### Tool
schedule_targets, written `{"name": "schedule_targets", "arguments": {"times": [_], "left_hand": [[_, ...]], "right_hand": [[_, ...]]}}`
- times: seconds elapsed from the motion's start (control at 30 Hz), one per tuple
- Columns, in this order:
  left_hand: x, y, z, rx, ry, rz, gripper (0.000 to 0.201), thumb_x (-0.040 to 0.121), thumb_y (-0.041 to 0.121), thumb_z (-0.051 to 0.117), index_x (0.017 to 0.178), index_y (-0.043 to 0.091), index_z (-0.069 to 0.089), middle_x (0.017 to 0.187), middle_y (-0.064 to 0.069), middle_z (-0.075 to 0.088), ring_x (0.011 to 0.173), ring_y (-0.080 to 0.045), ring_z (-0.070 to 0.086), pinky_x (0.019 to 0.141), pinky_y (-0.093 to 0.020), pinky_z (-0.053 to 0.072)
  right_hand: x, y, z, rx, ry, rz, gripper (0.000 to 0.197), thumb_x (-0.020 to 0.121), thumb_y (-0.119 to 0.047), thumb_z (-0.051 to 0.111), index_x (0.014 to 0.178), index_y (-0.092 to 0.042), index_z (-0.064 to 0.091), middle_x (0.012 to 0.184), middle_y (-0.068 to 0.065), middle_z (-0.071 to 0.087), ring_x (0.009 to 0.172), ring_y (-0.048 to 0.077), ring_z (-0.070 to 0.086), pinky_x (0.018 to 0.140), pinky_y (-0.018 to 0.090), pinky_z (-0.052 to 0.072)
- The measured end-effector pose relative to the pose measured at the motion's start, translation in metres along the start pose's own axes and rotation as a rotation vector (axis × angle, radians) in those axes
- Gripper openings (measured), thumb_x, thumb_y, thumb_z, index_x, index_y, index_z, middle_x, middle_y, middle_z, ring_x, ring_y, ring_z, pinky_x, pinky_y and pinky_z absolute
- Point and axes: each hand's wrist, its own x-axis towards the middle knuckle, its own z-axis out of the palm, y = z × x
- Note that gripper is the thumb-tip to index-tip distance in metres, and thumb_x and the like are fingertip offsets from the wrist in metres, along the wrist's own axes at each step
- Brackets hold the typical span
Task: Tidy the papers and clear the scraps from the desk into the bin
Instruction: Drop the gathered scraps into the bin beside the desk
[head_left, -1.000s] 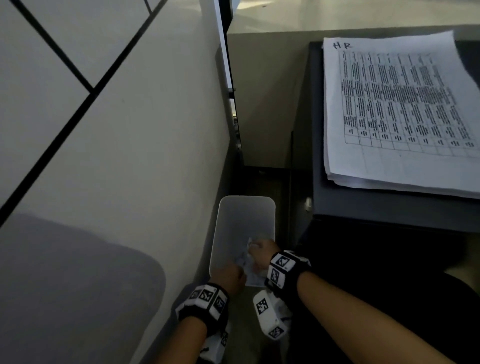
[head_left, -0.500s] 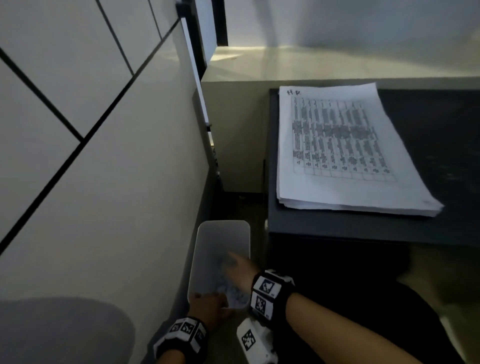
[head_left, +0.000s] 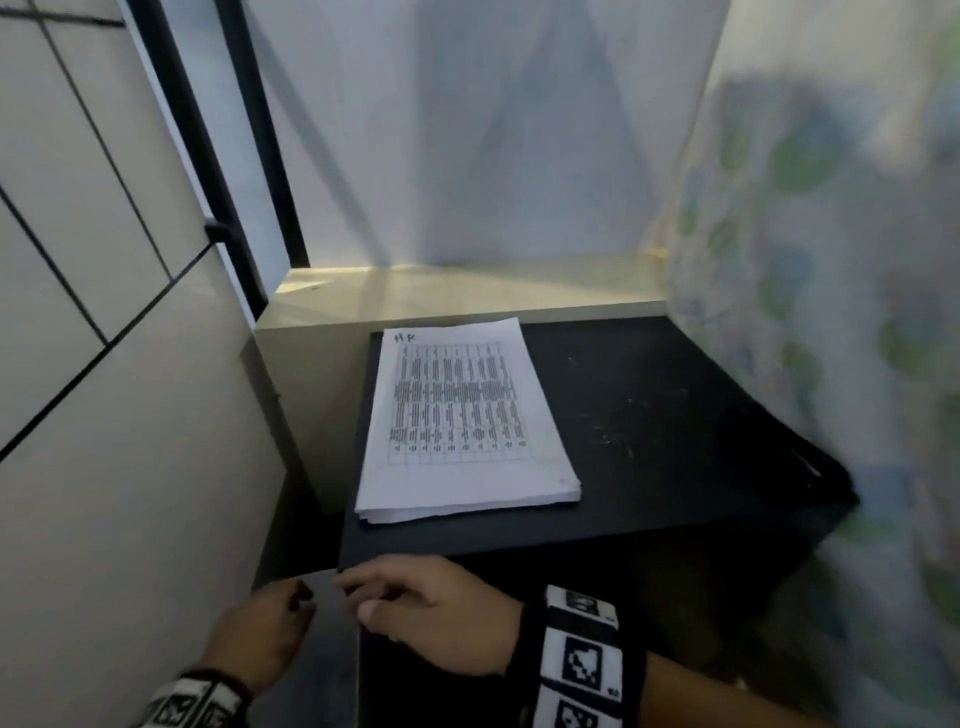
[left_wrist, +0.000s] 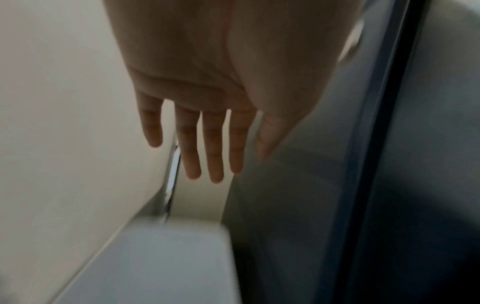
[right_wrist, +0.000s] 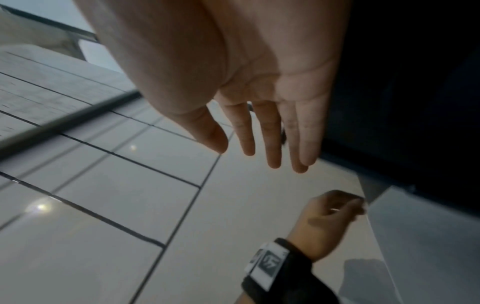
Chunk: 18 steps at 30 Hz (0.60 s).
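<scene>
A squared stack of printed papers (head_left: 462, 421) marked "HR" lies on the left part of the black desk (head_left: 649, 426). Both hands hang just below the desk's front left corner and hold nothing. In the head view my left hand (head_left: 270, 631) sits by the wall and my right hand (head_left: 415, 608) is beside it, under the desk edge. The left wrist view shows my left hand (left_wrist: 207, 144) with straight fingers above the pale bin (left_wrist: 155, 263). In the right wrist view my right hand (right_wrist: 262, 135) is flat with fingers straight. No scraps show on the desk.
A tiled wall (head_left: 104, 415) runs close along the left. A pale ledge (head_left: 457, 296) and window sit behind the desk. A flowered curtain (head_left: 831, 312) hangs at the right. The bin stands in the narrow gap between wall and desk.
Both hands have come up out of the bin, empty, to just under the desk edge. The head view has lifted from the bin to the desk top.
</scene>
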Motion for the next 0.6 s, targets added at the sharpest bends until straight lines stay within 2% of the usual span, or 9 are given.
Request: {"name": "schedule_targets", "arguments": {"times": [0.07,0.13,0.2,0.27,0.37,0.43,0.5,0.6], "left_hand": [[0.006,0.023,-0.033,-0.028,0.164,0.061,0.026,0.092,0.02,0.052,0.114,0.012,0.061,0.118,-0.012,0.064,0.107,-0.029,0.061,0.086,-0.031,0.045],[0.009,0.052,-0.064,-0.026,0.291,0.155,0.022,0.088,0.015,0.056,0.108,0.011,0.065,0.109,-0.015,0.068,0.1,-0.032,0.063,0.083,-0.035,0.047],[0.009,0.082,-0.086,0.015,0.399,0.264,0.02,0.085,0.015,0.058,0.104,0.013,0.066,0.104,-0.012,0.068,0.096,-0.032,0.063,0.082,-0.038,0.048],[0.006,0.121,-0.106,0.049,0.437,0.373,0.023,0.086,0.019,0.058,0.107,0.015,0.064,0.107,-0.008,0.065,0.1,-0.03,0.061,0.085,-0.038,0.049],[0.003,0.182,-0.117,0.104,0.405,0.52,0.028,0.089,0.026,0.053,0.115,0.02,0.06,0.117,-0.004,0.06,0.112,-0.024,0.056,0.094,-0.038,0.046],[0.005,0.221,-0.114,0.137,0.324,0.586,0.031,0.09,0.03,0.05,0.119,0.021,0.057,0.122,-0.004,0.056,0.116,-0.024,0.053,0.1,-0.039,0.043],[0.011,0.257,-0.107,0.168,0.211,0.615,0.036,0.092,0.032,0.048,0.124,0.018,0.054,0.127,-0.006,0.052,0.118,-0.024,0.051,0.103,-0.039,0.042],[0.019,0.301,-0.083,0.214,0.049,0.613,0.047,0.094,0.036,0.045,0.132,0.01,0.048,0.136,-0.012,0.047,0.124,-0.026,0.048,0.106,-0.035,0.04]], "right_hand": [[-0.022,-0.009,-0.037,-0.018,0.065,-0.002,0.032,0.093,-0.01,0.051,0.124,-0.006,0.057,0.106,0.006,0.061,0.09,0.009,0.052,0.085,0.02,0.042],[-0.036,-0.01,-0.079,-0.071,0.155,-0.002,0.03,0.093,-0.01,0.051,0.122,-0.008,0.058,0.106,0.001,0.059,0.091,0.011,0.054,0.084,0.021,0.045],[-0.046,-0.009,-0.123,-0.128,0.262,0.015,0.029,0.091,-0.009,0.052,0.12,-0.009,0.059,0.106,0.002,0.06,0.09,0.013,0.055,0.081,0.024,0.047],[-0.053,-0.005,-0.163,-0.222,0.374,0.041,0.029,0.09,-0.01,0.054,0.118,-0.01,0.06,0.107,0.004,0.061,0.091,0.013,0.056,0.085,0.031,0.049],[-0.058,0.006,-0.213,-0.359,0.506,0.153,0.032,0.089,-0.014,0.055,0.121,-0.013,0.059,0.116,0.009,0.061,0.097,0.016,0.058,0.088,0.032,0.048],[-0.057,0.016,-0.239,-0.419,0.56,0.257,0.036,0.088,-0.018,0.056,0.124,-0.015,0.057,0.127,0.01,0.057,0.111,0.021,0.057,0.093,0.033,0.046],[-0.054,0.026,-0.256,-0.496,0.582,0.341,0.041,0.088,-0.022,0.056,0.128,-0.015,0.053,0.135,0.011,0.053,0.122,0.024,0.052,0.1,0.033,0.043],[-0.05,0.045,-0.271,-0.572,0.584,0.472,0.052,0.088,-0.028,0.054,0.137,-0.013,0.043,0.143,0.01,0.045,0.128,0.026,0.047,0.104,0.033,0.04]]}}
